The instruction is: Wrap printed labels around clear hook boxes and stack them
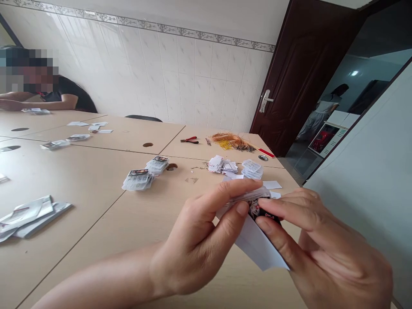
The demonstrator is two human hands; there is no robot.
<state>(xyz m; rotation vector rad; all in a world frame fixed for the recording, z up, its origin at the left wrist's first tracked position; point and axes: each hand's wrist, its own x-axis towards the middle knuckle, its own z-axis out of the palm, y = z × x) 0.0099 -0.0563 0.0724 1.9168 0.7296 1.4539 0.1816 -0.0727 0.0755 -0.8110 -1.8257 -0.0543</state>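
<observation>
My left hand (202, 236) pinches the top edge of a small clear plastic sleeve (247, 196) between thumb and fingers. My right hand (322, 249) grips a small printed card (261, 212), dark with a picture, together with a white card or backing (257, 246) that juts down between both hands. The card sits at the mouth of the sleeve; how far in it is I cannot tell. Both hands hover over the near part of the wooden table (96, 201).
Piles of bagged cards (138, 179) (157, 164) and loose white cards (234, 167) lie mid-table. Red-handled pliers (189, 140) and a bundle of gold cords (230, 140) lie farther back. Silver packets (28, 216) sit at left. Another person (38, 92) sits at far left; a dark door (299, 73) stands open.
</observation>
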